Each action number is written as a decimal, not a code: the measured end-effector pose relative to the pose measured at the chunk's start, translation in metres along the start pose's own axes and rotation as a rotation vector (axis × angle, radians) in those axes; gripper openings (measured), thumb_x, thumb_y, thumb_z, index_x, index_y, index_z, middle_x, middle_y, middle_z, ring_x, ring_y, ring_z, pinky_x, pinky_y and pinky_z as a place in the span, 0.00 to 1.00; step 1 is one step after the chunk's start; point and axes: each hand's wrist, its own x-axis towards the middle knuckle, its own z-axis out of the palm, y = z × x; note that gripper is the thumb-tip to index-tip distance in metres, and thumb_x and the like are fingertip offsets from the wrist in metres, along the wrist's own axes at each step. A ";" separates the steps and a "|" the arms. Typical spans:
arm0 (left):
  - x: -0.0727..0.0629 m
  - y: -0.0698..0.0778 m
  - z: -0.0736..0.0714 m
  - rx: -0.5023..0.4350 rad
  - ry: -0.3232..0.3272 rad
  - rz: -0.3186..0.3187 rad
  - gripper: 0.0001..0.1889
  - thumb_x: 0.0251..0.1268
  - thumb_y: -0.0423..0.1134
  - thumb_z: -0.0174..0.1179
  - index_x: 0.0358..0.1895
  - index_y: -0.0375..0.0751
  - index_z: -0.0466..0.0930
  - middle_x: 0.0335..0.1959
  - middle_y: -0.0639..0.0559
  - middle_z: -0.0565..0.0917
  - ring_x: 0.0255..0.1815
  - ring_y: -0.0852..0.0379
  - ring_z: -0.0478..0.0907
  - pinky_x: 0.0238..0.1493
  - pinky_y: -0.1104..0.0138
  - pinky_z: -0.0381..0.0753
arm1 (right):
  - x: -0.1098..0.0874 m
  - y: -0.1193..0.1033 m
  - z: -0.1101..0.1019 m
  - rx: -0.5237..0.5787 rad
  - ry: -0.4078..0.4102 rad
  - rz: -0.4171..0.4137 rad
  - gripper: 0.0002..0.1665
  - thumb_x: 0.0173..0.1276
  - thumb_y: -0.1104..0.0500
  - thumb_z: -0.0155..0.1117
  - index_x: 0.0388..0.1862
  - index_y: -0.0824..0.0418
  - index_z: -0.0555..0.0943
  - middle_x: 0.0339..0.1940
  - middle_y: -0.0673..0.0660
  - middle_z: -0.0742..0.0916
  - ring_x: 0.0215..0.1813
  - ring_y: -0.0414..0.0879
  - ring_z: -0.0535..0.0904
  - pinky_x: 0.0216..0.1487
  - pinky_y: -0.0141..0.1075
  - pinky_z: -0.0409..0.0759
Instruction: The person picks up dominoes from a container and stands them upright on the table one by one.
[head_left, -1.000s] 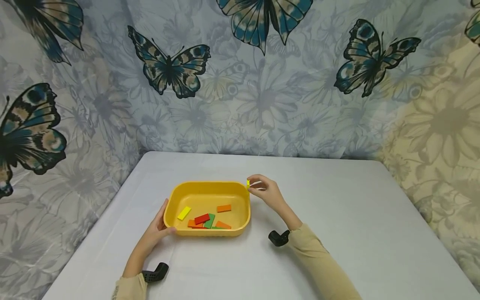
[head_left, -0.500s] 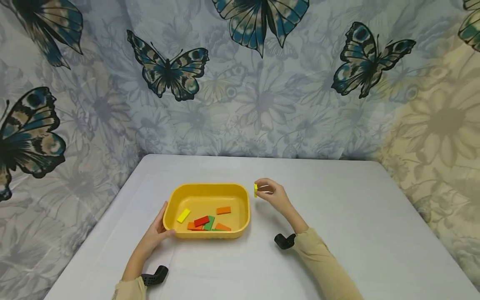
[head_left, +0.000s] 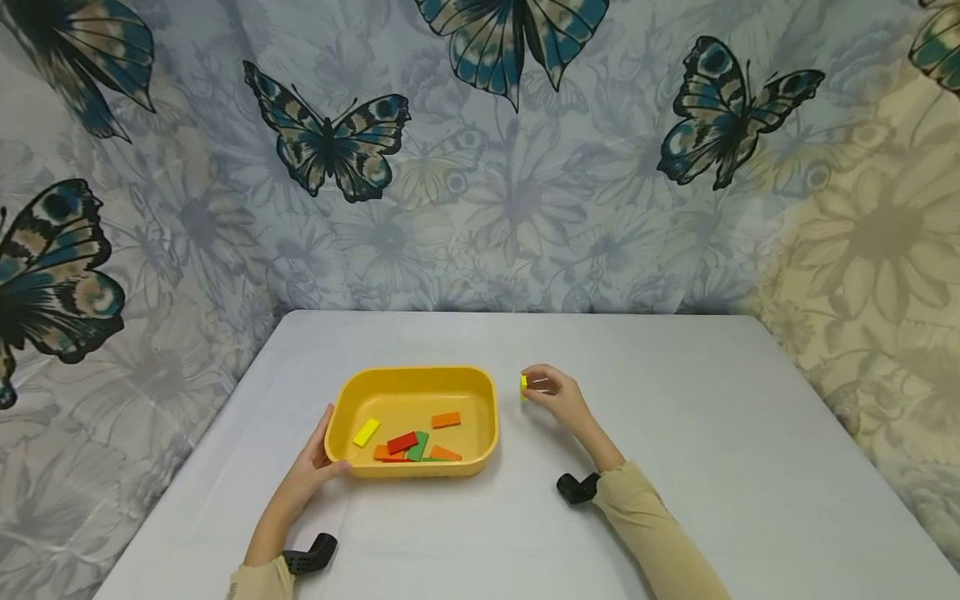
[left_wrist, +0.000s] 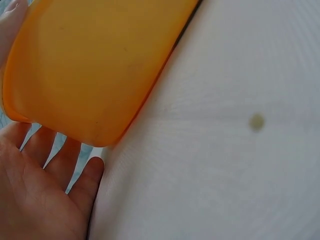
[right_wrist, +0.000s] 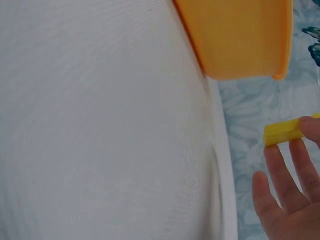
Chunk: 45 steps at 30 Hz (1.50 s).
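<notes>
A yellow plastic tub [head_left: 412, 471] with rounded corners stands on the white table in the head view. My left hand [head_left: 302, 468] holds its left end, thumb at the near corner and fingers along the outer side. To the right of the tub, my right hand [head_left: 561, 398] pinches a small yellow block [right_wrist: 282, 131] between thumb and fingertips, held on edge. In the right wrist view the little finger stands off from the block. Inside the tub lie another yellow block [head_left: 366, 432], a red block [head_left: 402, 442], a green one [head_left: 418, 448] and several orange ones.
The white table [head_left: 660, 400] runs back to a butterfly-patterned cloth [head_left: 517, 208] on the wall. Black wrist-camera mounts [head_left: 311, 554] sit at both cuffs. A small round spot [left_wrist: 256, 122] shows in the left wrist view.
My right hand has moved away from the tub's right rim, to the right and slightly nearer, with the yellow block still pinched. My left hand keeps its hold on the tub.
</notes>
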 end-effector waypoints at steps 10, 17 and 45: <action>-0.006 0.001 -0.002 0.010 -0.007 -0.014 0.46 0.56 0.28 0.59 0.71 0.45 0.35 0.71 0.46 0.36 0.68 0.56 0.39 0.54 0.82 0.55 | -0.012 0.020 0.006 -0.010 0.091 -0.047 0.15 0.55 0.75 0.61 0.43 0.76 0.75 0.42 0.68 0.79 0.43 0.61 0.76 0.43 0.39 0.76; -0.009 0.000 0.002 -0.003 0.001 -0.024 0.47 0.55 0.28 0.59 0.71 0.46 0.36 0.71 0.47 0.37 0.68 0.62 0.41 0.54 0.82 0.54 | -0.016 0.023 0.007 -0.066 0.093 -0.063 0.15 0.55 0.75 0.61 0.43 0.74 0.76 0.40 0.67 0.81 0.42 0.60 0.77 0.42 0.41 0.77; -0.001 0.001 -0.001 -0.029 -0.025 0.029 0.46 0.56 0.25 0.57 0.71 0.43 0.35 0.70 0.43 0.36 0.68 0.61 0.40 0.55 0.81 0.55 | -0.010 0.024 0.006 -0.088 0.053 -0.055 0.16 0.53 0.78 0.61 0.42 0.78 0.73 0.35 0.70 0.79 0.39 0.63 0.77 0.41 0.46 0.76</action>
